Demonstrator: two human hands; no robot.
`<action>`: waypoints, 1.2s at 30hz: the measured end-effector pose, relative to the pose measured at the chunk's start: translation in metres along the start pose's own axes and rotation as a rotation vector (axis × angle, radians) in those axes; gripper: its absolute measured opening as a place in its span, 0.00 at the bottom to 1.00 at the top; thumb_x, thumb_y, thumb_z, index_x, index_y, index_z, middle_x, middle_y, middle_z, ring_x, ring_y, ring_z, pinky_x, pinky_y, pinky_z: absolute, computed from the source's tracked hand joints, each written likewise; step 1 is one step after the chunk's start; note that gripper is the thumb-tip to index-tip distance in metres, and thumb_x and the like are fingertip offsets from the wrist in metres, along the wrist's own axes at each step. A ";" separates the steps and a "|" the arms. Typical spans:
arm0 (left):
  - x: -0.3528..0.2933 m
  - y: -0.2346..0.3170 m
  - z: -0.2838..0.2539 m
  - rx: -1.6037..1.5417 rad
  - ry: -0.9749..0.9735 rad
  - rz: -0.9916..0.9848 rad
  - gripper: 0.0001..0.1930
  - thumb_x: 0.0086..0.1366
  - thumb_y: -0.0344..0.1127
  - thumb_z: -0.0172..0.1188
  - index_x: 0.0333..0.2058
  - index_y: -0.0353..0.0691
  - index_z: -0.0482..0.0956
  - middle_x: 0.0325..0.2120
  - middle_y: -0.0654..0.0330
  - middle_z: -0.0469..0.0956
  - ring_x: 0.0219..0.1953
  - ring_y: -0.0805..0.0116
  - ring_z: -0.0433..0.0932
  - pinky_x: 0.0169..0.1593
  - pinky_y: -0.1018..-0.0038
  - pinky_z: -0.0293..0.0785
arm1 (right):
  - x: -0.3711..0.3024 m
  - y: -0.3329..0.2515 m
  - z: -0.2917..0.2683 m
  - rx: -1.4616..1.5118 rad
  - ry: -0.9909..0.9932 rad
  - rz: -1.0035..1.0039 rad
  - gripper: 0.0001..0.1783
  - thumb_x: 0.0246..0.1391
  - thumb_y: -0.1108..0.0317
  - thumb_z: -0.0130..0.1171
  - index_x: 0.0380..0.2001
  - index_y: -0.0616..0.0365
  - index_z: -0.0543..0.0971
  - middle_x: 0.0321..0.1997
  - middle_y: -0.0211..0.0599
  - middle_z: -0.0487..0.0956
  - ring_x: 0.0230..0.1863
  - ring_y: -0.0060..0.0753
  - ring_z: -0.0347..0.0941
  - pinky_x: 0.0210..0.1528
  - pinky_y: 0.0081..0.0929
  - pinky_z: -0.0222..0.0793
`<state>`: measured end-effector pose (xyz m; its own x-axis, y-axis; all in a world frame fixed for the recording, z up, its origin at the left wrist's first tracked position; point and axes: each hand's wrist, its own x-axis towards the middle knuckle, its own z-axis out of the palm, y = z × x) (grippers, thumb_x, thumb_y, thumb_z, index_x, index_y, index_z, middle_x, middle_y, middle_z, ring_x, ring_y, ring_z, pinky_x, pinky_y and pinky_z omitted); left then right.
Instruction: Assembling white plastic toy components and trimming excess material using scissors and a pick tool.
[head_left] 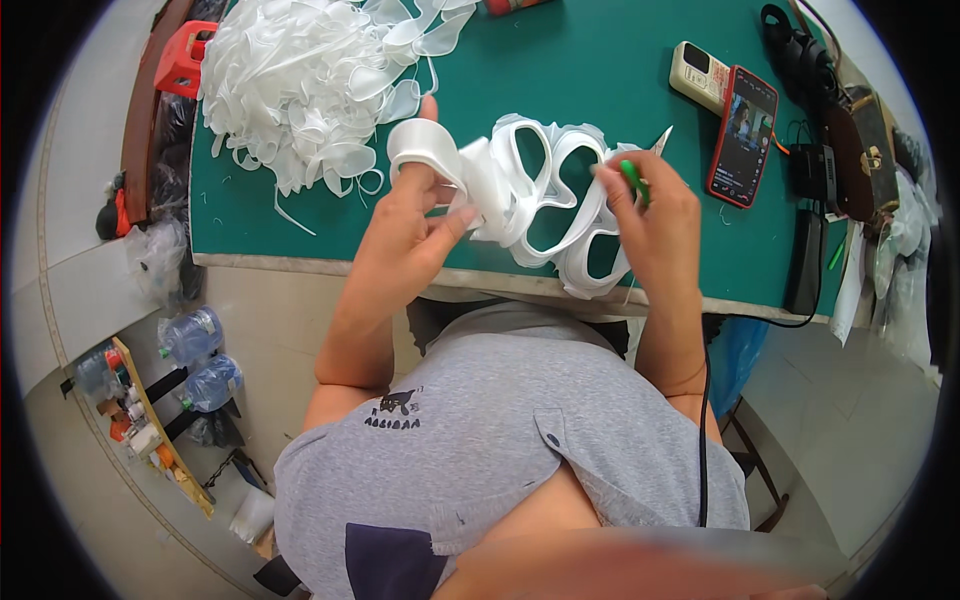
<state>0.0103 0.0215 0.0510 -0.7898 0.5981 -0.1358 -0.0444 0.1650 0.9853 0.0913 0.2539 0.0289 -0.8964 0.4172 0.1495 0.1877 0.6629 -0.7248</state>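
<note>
Pinching a white loop (428, 140), left hand (405, 232); right hand (657, 208), fingers curled round a green tool (634, 182). White scraps (300, 90) heap beyond left; phone (745, 138) lies right.

Hands, two: left hand (405, 222), right hand (660, 215). Green-handled tool (630, 178): one. White frames (507, 217): several, overlapping, exact count unclear. Loose white pieces (300, 90): one heap, too tangled to count. Red-edged phone (743, 140): one. Cream device (697, 80): one. Large plastic bottles (192, 337): two. Grey shirt (480, 400): one. Green surface (600, 60): one.
</note>
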 end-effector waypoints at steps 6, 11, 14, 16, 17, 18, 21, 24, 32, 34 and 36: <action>0.005 0.018 0.010 -0.250 0.027 -0.171 0.40 0.63 0.21 0.55 0.69 0.38 0.43 0.47 0.51 0.73 0.47 0.69 0.75 0.47 0.74 0.75 | -0.014 -0.042 0.024 0.524 -0.220 -0.120 0.13 0.50 0.68 0.68 0.39 0.56 0.78 0.30 0.21 0.73 0.25 0.12 0.60 0.23 0.13 0.52; 0.005 0.010 0.009 -0.324 -0.046 -0.085 0.42 0.60 0.22 0.60 0.68 0.36 0.46 0.52 0.50 0.72 0.52 0.66 0.74 0.50 0.73 0.75 | -0.002 -0.028 0.020 0.603 -0.342 0.098 0.09 0.55 0.69 0.64 0.37 0.61 0.77 0.23 0.16 0.69 0.23 0.07 0.56 0.24 0.11 0.49; 0.008 0.006 0.005 -0.353 -0.108 -0.145 0.43 0.57 0.23 0.64 0.67 0.35 0.49 0.53 0.51 0.71 0.55 0.64 0.73 0.54 0.71 0.72 | 0.001 -0.022 0.021 0.648 -0.376 0.112 0.08 0.56 0.69 0.63 0.36 0.61 0.77 0.24 0.17 0.70 0.25 0.07 0.59 0.25 0.11 0.52; 0.009 0.000 0.007 -0.525 -0.079 -0.169 0.42 0.56 0.23 0.65 0.65 0.35 0.51 0.53 0.50 0.71 0.55 0.63 0.72 0.58 0.69 0.68 | 0.000 -0.020 0.024 0.766 -0.387 0.150 0.08 0.57 0.69 0.63 0.36 0.61 0.77 0.26 0.19 0.72 0.27 0.08 0.61 0.28 0.10 0.55; 0.009 -0.004 0.010 -0.525 -0.078 -0.169 0.42 0.56 0.23 0.65 0.65 0.35 0.51 0.53 0.50 0.71 0.55 0.63 0.72 0.58 0.69 0.68 | 0.000 -0.020 0.025 0.766 -0.388 0.150 0.08 0.57 0.69 0.63 0.36 0.61 0.77 0.26 0.19 0.72 0.27 0.08 0.61 0.28 0.10 0.55; 0.008 -0.007 0.016 -0.466 -0.076 -0.112 0.41 0.56 0.24 0.65 0.65 0.35 0.51 0.53 0.50 0.71 0.56 0.63 0.72 0.59 0.69 0.67 | 0.000 -0.021 0.026 0.820 -0.375 0.166 0.08 0.57 0.69 0.63 0.37 0.61 0.76 0.27 0.19 0.72 0.28 0.09 0.62 0.29 0.10 0.56; 0.008 -0.009 0.025 -0.456 -0.048 -0.098 0.42 0.56 0.24 0.65 0.65 0.36 0.50 0.54 0.50 0.71 0.56 0.63 0.71 0.60 0.68 0.66 | 0.000 -0.022 0.027 0.892 -0.364 0.173 0.09 0.57 0.69 0.63 0.37 0.61 0.76 0.28 0.20 0.73 0.28 0.09 0.63 0.30 0.10 0.57; 0.009 -0.010 0.027 -0.427 0.012 -0.040 0.42 0.57 0.24 0.65 0.66 0.37 0.49 0.54 0.48 0.71 0.56 0.62 0.72 0.59 0.66 0.67 | -0.003 -0.026 0.025 0.871 -0.364 0.154 0.09 0.57 0.68 0.63 0.37 0.60 0.76 0.29 0.20 0.73 0.28 0.09 0.63 0.29 0.11 0.58; 0.007 -0.009 0.025 -0.490 0.070 0.010 0.41 0.59 0.21 0.60 0.67 0.39 0.48 0.51 0.48 0.72 0.54 0.61 0.73 0.56 0.66 0.71 | 0.008 0.002 0.002 0.079 0.115 0.140 0.12 0.55 0.63 0.64 0.36 0.60 0.78 0.23 0.32 0.77 0.22 0.21 0.69 0.25 0.20 0.63; 0.009 -0.015 0.024 -0.345 0.099 0.081 0.39 0.59 0.21 0.60 0.66 0.39 0.52 0.50 0.50 0.73 0.50 0.65 0.75 0.52 0.68 0.73 | 0.005 0.016 0.009 -0.120 0.121 0.128 0.14 0.55 0.61 0.64 0.37 0.60 0.77 0.23 0.36 0.78 0.22 0.27 0.72 0.26 0.25 0.66; 0.010 -0.012 0.024 -0.198 0.124 0.154 0.36 0.58 0.21 0.59 0.65 0.39 0.56 0.49 0.52 0.74 0.45 0.68 0.76 0.49 0.71 0.74 | 0.002 0.020 0.008 -0.318 0.126 0.118 0.16 0.54 0.59 0.65 0.37 0.60 0.77 0.23 0.39 0.79 0.23 0.34 0.75 0.27 0.31 0.69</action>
<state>0.0180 0.0446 0.0357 -0.8650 0.5015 0.0184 -0.0274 -0.0837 0.9961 0.0900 0.2629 0.0093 -0.8083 0.5625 0.1740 0.4200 0.7578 -0.4993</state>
